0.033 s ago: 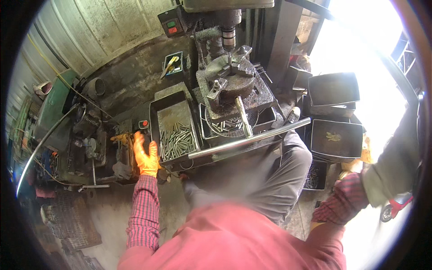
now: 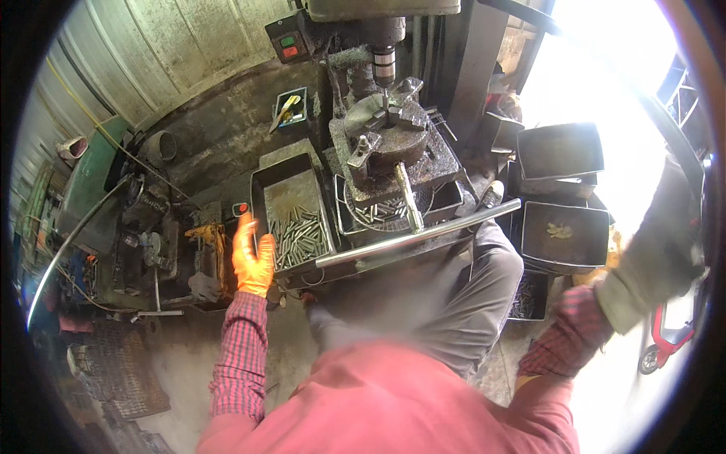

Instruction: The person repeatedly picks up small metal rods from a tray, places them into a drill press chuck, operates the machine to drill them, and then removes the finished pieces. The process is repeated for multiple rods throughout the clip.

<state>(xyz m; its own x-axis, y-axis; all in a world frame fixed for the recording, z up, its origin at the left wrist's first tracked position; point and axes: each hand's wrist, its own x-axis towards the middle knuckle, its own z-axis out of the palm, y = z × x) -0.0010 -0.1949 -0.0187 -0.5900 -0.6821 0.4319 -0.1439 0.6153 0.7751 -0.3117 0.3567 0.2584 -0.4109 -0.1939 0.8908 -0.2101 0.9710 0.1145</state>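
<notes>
As the head view shows, the left hand (image 2: 252,261) has shifted rightward and up, which places its fingertips at the red button (image 2: 241,209); contact cannot be confirmed. Its grip is wide, fingers spread, holding nothing visible. The gloved right hand (image 2: 656,246) has moved slightly inward; blur hides its grip, so its state cannot be told. Metal pins (image 2: 299,238) lie in the tray (image 2: 291,189) just beside the left hand. No lettering is legible.
</notes>
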